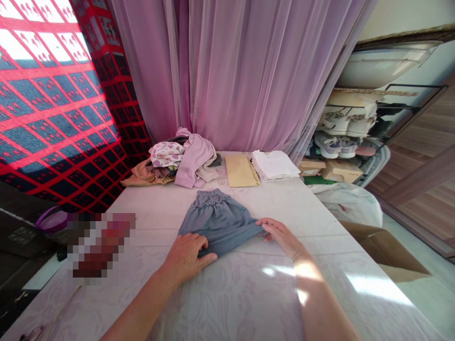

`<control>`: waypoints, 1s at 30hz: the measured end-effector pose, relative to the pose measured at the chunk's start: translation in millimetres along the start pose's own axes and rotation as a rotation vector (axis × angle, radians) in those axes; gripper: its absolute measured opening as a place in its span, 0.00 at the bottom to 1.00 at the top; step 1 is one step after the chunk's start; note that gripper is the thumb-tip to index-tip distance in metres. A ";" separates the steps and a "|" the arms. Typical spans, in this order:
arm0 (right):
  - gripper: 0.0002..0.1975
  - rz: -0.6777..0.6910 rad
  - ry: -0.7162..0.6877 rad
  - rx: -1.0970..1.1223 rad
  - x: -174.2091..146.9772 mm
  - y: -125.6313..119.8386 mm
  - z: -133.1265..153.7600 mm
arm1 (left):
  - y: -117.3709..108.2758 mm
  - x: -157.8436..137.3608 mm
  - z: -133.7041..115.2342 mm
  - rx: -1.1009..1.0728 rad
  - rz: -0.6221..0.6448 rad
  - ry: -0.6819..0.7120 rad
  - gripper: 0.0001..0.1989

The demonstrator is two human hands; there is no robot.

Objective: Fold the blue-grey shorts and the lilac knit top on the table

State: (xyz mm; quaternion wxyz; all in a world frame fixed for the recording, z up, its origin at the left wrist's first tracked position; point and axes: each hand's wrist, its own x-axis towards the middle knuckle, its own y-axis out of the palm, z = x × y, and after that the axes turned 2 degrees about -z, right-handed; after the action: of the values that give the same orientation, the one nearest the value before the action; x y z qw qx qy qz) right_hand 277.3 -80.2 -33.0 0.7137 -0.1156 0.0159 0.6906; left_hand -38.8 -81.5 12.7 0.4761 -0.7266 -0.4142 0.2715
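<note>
The left hand and right hand are bare, like the forearms at lower centre; sunlight patches the right one.

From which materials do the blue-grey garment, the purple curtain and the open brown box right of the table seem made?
Blue-grey garment: matte, soft fabric, perhaps cotton; it gathers in small folds below a ruffle.
Purple curtain: thin fabric, slight sheen, possibly synthetic; it hangs in fine, sheer-looking folds.
Open brown box: probably matte cardboard; its panels look stiff.
</note>
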 end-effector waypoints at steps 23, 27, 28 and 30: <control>0.24 0.216 -0.010 -0.091 -4.9 41.7 28.7 | 6.8 42.5 -9.2 -0.174 -0.107 0.022 0.15; 0.20 0.254 -0.107 -0.091 -5.2 52.3 31.2 | 14.5 63.5 -27.8 -0.313 -0.083 -0.080 0.16; 0.20 0.269 -0.121 -0.080 -5.8 53.7 32.6 | 18.2 69.7 -31.5 -0.354 -0.078 -0.121 0.17; 0.20 0.292 -0.132 -0.060 -7.1 54.5 35.2 | 26.1 81.1 -36.9 -0.487 -0.035 -0.235 0.17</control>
State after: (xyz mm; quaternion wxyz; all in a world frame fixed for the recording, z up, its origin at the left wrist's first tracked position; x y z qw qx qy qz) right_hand 218.2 -79.6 -5.2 0.6017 -0.0878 -0.0351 0.7931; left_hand 40.6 -34.2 3.5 0.2406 -0.7759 -0.5323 0.2380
